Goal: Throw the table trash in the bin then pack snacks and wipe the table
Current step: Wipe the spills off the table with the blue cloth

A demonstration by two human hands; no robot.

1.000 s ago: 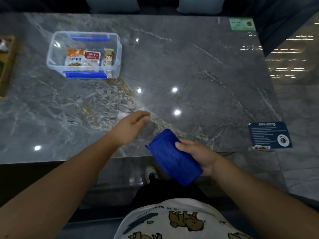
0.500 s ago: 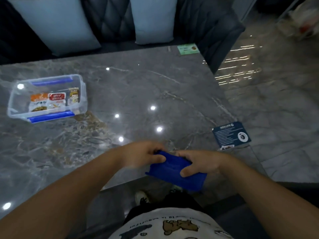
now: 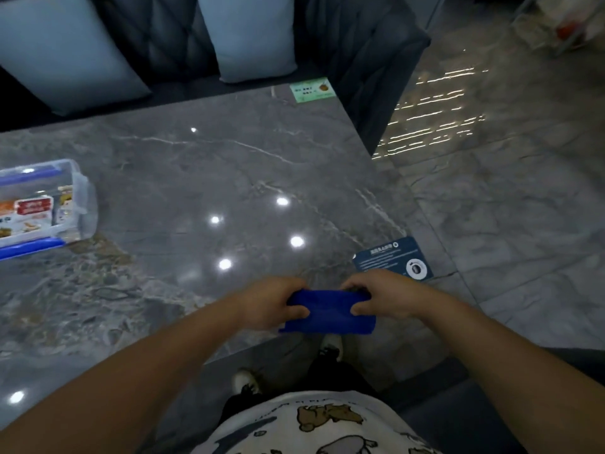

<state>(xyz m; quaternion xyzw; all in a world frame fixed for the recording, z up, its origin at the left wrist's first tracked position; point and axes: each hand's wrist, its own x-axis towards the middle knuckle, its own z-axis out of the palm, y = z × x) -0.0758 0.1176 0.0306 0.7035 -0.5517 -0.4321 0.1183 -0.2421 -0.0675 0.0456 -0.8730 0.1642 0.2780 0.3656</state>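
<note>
**Operator:** As far as I can judge from the head view, the trash part looks finished; I see no loose scraps on the marble table (image 3: 203, 178), only a green card (image 3: 312, 89) at the far right corner and a dark blue card (image 3: 393, 258) at the near right edge; whether these two count as trash I cannot tell.

**Supervisor:** And the snacks?

**Operator:** Some packets (image 3: 34, 211) lie inside the clear box (image 3: 82, 204) at the left side of the table; I see no lid on it, so I judge the packing mostly done, but the box is cut by the frame edge and I cannot be sure; the wiping I believe is what remains.

**Supervisor:** Where is the cloth now?

**Operator:** The blue cloth (image 3: 329, 314) is at the near edge of the table, right of the middle, held between both hands; if it touches the surface I cannot say.

**Supervisor:** How do the fingers stand?

**Operator:** My left hand (image 3: 273, 303) pinches the left end, thumb on the near side, fingers curled over the far side; my right hand (image 3: 381, 298) pinches the right end in the same way.

**Supervisor:** Its orientation?

**Operator:** It is a folded rectangle; the long axis runs left to right, about parallel to the near table edge; the broad face looks up toward the camera.
</note>
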